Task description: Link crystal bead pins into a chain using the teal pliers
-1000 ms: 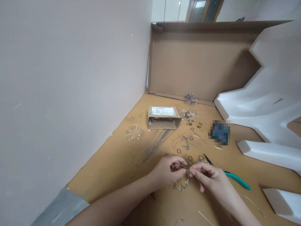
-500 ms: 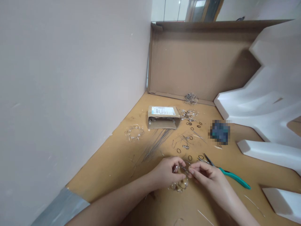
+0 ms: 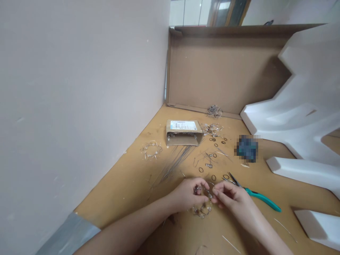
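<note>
beaded wire ring: small loop of clear beads on thin wire, low centre of the tabletop, pinched between both hands, lower part hanging just off the board
left hand: at 9 o'clock of the ring, fingers curled tight, thumb and forefinger nipped on the ring's top edge
right hand: at 3 o'clock of the ring, fingertips pinched together on the wire at the ring's upper right; other fingers loosely bent
pliers: teal-handled, flat on the board just behind the right hand, about 2 o'clock of the ring, tips pointing toward 10 o'clock
small dark rings: scattered at 12 o'clock of the ring, more of them further up the board
straight wire bundle: thin pins fanned out, 11 o'clock of the ring, running up to the box
small cardboard box: white label on top, 11 o'clock, well apart from the hands, open side facing the person
finished bead ring: at 10 o'clock, near the wall
loose bead and wire heaps: right of the box, another against the cardboard sheet
cardboard sheet: upright at the back, 12 o'clock
white foam blocks: 2 o'clock, well apart
blurred dark patch: 1 o'clock, cannot tell what it is
tabletop: brown board
</note>
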Tool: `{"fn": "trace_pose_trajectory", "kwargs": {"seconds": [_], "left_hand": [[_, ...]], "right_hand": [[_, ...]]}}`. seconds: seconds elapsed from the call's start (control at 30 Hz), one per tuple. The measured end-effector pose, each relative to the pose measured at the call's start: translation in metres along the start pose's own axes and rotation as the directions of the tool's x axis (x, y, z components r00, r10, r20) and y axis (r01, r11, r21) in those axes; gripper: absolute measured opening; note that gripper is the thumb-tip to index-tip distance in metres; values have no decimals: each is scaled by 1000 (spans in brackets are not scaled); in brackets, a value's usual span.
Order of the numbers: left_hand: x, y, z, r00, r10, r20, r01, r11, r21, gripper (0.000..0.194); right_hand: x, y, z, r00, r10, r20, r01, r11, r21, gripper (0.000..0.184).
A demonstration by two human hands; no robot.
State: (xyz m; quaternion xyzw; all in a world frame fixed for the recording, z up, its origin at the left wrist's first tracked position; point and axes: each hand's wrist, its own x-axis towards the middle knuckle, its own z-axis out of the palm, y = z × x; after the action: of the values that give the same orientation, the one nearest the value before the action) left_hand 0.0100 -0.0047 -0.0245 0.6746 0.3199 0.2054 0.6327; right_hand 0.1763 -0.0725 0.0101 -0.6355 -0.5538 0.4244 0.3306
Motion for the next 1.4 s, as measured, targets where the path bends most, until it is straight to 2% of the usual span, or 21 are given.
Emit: {"fn": "trace_pose_trajectory", "kwargs": {"seconds": [0.1,0.27,0.5,0.7,0.9,1.0,1.2,1.4], "left_hand": [[-1,2,0,1000,-2,-27,3,999,38,24],[-1,2,0,1000,-15,-3,15,1000,23,26],[-1,0,0,1000,-8,-22,10,995,101,25],[-5,5,0,998,45,-43,-35,977,211,19],[-3,2,0,996,80,-36,-71,978,197,16],[-3,3,-3,994,97,-58,-84,976,199,12],[-3,7,-6,998,-69,-9,69,997,37,10],[2,2,-4,997,-71,9,71,990,-120,4]], "right_hand": [[1,3,1,1000,-18,-2,18,1000,-17,22],[3,10,2,999,-30,-18,30,999,-23,23],[2,7,5,993,-106,-57,101,991,-88,23],[1,6,7,985,-163,-61,154,980,-124,20],[2,5,9,980,-192,-48,183,971,-153,22],[1,3,8,979,-196,-56,180,959,-220,22],[-2,1,5,980,-192,-57,160,922,-354,17],[-1,4,8,987,-160,-5,145,912,-384,17]]}}
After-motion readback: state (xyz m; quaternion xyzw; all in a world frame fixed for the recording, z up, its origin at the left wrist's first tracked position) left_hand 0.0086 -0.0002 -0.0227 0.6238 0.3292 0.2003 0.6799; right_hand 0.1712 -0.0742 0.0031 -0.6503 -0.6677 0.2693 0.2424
